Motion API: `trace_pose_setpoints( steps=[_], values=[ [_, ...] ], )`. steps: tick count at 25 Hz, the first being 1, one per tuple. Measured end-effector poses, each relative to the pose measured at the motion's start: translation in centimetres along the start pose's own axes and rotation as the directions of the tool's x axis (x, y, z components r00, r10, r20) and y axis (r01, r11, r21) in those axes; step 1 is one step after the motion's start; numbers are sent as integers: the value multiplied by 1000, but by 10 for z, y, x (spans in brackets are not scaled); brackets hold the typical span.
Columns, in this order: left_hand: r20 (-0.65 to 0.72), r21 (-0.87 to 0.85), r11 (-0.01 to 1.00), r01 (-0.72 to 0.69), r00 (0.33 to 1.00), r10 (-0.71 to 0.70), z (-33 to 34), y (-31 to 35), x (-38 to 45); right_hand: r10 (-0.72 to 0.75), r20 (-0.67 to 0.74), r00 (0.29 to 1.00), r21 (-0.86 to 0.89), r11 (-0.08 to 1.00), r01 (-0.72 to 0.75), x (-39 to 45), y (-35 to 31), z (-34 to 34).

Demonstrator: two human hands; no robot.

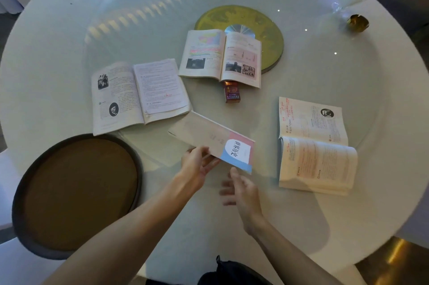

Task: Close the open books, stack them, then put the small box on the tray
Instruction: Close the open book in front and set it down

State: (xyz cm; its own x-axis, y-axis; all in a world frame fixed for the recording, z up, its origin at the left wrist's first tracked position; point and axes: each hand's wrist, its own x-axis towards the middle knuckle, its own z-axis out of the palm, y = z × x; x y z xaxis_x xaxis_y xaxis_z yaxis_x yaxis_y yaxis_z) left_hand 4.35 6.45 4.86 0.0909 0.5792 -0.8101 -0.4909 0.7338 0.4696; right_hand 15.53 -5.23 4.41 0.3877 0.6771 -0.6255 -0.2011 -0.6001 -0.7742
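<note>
Both hands sit low centre: left hand point(197, 166) pinches the closed book point(216, 140) by its near edge; right hand point(241, 189), fingers spread, hovers just below it.

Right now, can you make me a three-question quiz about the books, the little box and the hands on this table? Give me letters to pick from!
1. Where is the small red box?
A. On the brown tray
B. Sticking out from under the near edge of the far open book
C. In a hand

2. How many books lie open?
A. One
B. Three
C. Five

3. What is the left hand doing?
A. Holding a closed book
B. Resting flat on the tray
C. Pointing at the box

Answers:
1 B, the box pokes out below the far open book, and the brown tray holds nothing.
2 B, the far book, the left open book and the right open book show their pages.
3 A, its fingers grip the closed book by its edge; the right hand is open beside it.
</note>
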Motion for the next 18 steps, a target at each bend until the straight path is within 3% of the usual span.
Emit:
trace_pose_setpoints(
  steps=[4, 7, 10, 13, 15, 17, 18],
  values=[
    [58, 88, 993, 76, 995, -81, -7, -22, -13, 148, -44, 988, 414, 903, -117, 36, -7, 17],
    [44, 382, 912, 151, 983, -181, -27, -36, -23, 250, -122, 961, 495, 854, -159, 58, -8, 13],
    [84, 701, 711, 59, 983, -165, -50, -23, -21, 224, -98, 970, 268, 944, -192, 78, -8, -11],
    [174, 841, 479, -253, 964, 202, -60, 10, 4, 206, 19, 978, 1, 979, -206, 93, -12, -41],
    [207, 922, 230, -313, 898, 389, -60, 31, 26, 213, 77, 974, -132, 970, -202, 100, -18, -49],
    [243, 953, 78, -294, 890, 385, -62, 38, 52, 190, 65, 980, -202, 964, -173, 104, -23, -47],
    [236, 961, 57, -271, 911, 338, -62, 37, 60, 167, 32, 985, -216, 964, -156, 105, -22, -44]
  ],
)
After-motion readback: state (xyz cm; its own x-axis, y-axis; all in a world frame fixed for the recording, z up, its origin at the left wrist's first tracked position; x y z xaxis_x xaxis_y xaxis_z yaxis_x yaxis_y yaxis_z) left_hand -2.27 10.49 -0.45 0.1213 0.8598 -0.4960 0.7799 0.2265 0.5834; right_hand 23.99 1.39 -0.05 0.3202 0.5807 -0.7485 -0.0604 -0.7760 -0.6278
